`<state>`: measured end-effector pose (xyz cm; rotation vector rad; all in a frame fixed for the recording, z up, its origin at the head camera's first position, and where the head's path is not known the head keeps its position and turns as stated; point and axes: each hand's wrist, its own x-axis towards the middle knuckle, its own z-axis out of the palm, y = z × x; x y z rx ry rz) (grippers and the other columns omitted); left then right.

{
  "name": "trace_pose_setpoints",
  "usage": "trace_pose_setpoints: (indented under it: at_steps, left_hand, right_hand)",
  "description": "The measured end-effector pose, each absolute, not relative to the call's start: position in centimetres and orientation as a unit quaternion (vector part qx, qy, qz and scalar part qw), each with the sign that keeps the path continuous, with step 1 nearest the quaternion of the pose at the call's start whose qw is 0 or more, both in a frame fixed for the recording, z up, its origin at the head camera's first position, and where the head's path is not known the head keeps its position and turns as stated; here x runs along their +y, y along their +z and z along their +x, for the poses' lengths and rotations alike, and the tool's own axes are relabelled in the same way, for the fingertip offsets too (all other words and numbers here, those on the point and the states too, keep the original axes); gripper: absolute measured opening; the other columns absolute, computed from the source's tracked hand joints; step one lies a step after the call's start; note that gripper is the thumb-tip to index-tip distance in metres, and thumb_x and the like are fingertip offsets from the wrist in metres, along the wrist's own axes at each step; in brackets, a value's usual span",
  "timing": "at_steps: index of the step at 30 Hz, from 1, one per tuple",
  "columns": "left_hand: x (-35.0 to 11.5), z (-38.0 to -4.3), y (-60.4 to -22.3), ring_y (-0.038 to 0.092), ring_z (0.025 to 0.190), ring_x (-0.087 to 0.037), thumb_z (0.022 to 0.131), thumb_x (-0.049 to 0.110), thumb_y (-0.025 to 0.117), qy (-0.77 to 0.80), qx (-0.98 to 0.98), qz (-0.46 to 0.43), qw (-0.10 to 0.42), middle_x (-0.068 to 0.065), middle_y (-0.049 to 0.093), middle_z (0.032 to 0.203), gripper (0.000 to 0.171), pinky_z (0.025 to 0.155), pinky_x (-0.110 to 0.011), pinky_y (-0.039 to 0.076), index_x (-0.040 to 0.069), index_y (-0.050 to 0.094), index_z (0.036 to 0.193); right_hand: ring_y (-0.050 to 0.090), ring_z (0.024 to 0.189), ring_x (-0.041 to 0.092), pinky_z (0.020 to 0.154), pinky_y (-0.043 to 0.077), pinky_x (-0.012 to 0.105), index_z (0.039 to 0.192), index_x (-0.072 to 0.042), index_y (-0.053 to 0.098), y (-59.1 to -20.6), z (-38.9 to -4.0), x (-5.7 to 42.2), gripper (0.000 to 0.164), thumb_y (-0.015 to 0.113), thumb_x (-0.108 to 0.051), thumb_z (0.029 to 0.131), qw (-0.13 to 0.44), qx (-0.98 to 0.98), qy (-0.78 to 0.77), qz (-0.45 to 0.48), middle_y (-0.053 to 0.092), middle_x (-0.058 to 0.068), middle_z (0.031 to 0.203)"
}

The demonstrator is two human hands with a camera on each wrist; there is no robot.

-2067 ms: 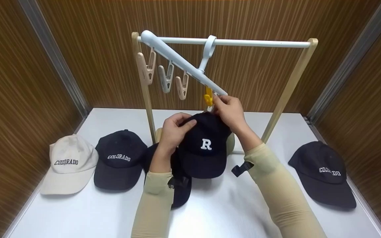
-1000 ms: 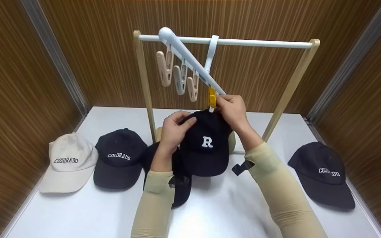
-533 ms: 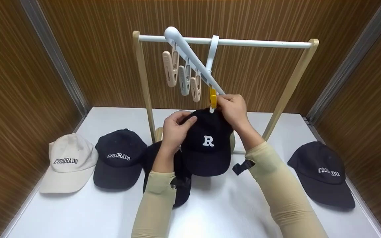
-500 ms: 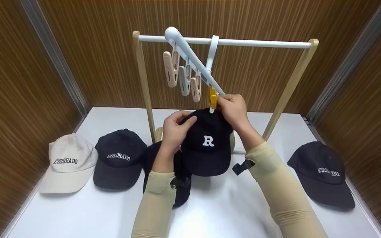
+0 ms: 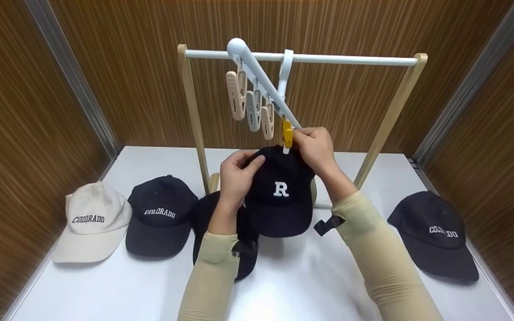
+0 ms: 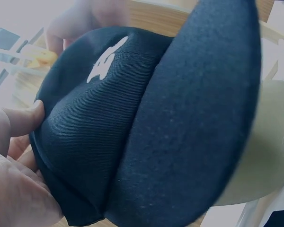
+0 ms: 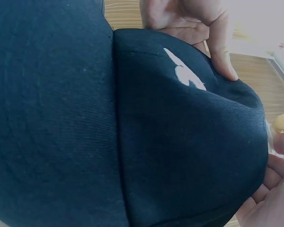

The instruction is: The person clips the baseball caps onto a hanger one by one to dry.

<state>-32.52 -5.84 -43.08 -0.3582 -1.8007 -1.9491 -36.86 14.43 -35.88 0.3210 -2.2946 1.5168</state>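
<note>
In the head view, a black cap (image 5: 279,214) with a white R hangs upright in front of the rack. My left hand (image 5: 238,171) pinches the left side of its crown, thumb in front. Higher up, my right hand (image 5: 314,145) holds the yellow clip (image 5: 287,133) on the pale blue hanger (image 5: 263,78); the clip's white tip overlaps the cap's top. Left wrist view: my left thumb (image 6: 26,118) lies on the crown (image 6: 90,109). Right wrist view: my right fingers (image 7: 270,182) sit at the crown's top, partly hidden behind the cap (image 7: 189,142).
The hanger hooks over the white bar (image 5: 355,59) of a wooden-legged rack; several clips (image 5: 253,111) dangle from it. A beige cap (image 5: 89,225), a dark cap (image 5: 161,218) and another black cap (image 5: 201,218) lie left. One more dark cap (image 5: 435,236) lies right. Walls enclose the white table.
The hanger has turned, its near end swinging right with its clips. The R cap and yellow clip have shifted slightly right. Both hands keep their grips.
</note>
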Motion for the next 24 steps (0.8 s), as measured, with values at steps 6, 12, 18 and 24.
trace_pose_setpoints:
  at_steps: [6, 12, 18, 24]
  left_hand:
    - [-5.4, -32.3, -42.7, 0.073, 0.094, -0.02, 0.098, 0.007, 0.085, -0.709, -0.652, -0.118, 0.241, -0.008, 0.08, 0.101, 0.011, 0.085, -0.03, 0.057, -0.001, 0.082, 0.105]
    - [-5.0, -32.4, -42.8, 0.074, 0.095, -0.018, 0.098, 0.006, 0.085, -0.713, -0.646, -0.117, 0.245, -0.009, 0.081, 0.102, 0.01, 0.086, -0.029, 0.057, -0.001, 0.082, 0.105]
    - [-5.0, -32.5, -43.1, 0.074, 0.097, -0.02, 0.099, 0.007, 0.085, -0.705, -0.655, -0.127, 0.239, -0.009, 0.08, 0.104, 0.011, 0.088, -0.031, 0.057, 0.0, 0.082, 0.105]
    - [-5.1, -32.7, -43.4, 0.073, 0.096, -0.02, 0.099, 0.008, 0.085, -0.702, -0.664, -0.121, 0.227, -0.008, 0.08, 0.103, 0.011, 0.088, -0.031, 0.056, 0.0, 0.082, 0.105]
  right_hand:
    - [0.049, 0.06, 0.013, 0.056, 0.033, 0.025, 0.071, -0.01, 0.082, -35.7, -36.7, 14.5, 0.028, 0.07, -0.018, 0.094, 0.189, -0.817, 0.532, 0.118, 0.057, -0.007, 0.059]
    - [0.051, 0.062, 0.014, 0.058, 0.036, 0.025, 0.071, -0.009, 0.082, -35.8, -36.7, 14.4, 0.028, 0.069, -0.018, 0.095, 0.185, -0.819, 0.532, 0.116, 0.06, -0.006, 0.062]
    - [0.051, 0.068, 0.016, 0.062, 0.037, 0.027, 0.078, -0.008, 0.083, -36.6, -36.8, 14.6, 0.029, 0.068, -0.022, 0.099, 0.175, -0.819, 0.535, 0.107, 0.061, -0.005, 0.069]
    - [0.054, 0.077, 0.018, 0.068, 0.04, 0.027, 0.096, -0.002, 0.084, -37.1, -36.6, 14.6, 0.032, 0.067, -0.027, 0.105, 0.152, -0.817, 0.547, 0.099, 0.065, -0.001, 0.08]
